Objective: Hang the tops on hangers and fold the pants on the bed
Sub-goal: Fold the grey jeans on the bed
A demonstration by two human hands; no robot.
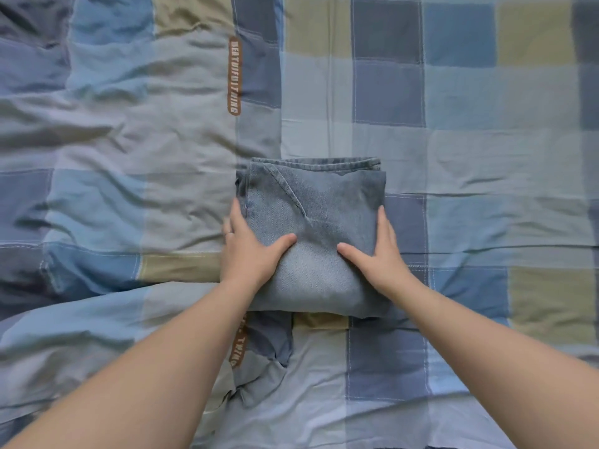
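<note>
A pair of light blue denim pants (321, 202) lies folded into a compact rectangle in the middle of the bed. The waistband edge shows along the far side of the stack. My left hand (248, 247) rests on the stack's left edge, fingers straight along the side and thumb laid across the top. My right hand (377, 251) mirrors it on the right edge, with its thumb on the denim too. No tops or hangers are in view.
The bed is covered with a checked sheet (470, 140) in blue, grey and olive. A rumpled matching duvet (113, 140) with a brown lettered label (234, 76) fills the left half and reaches under my arms.
</note>
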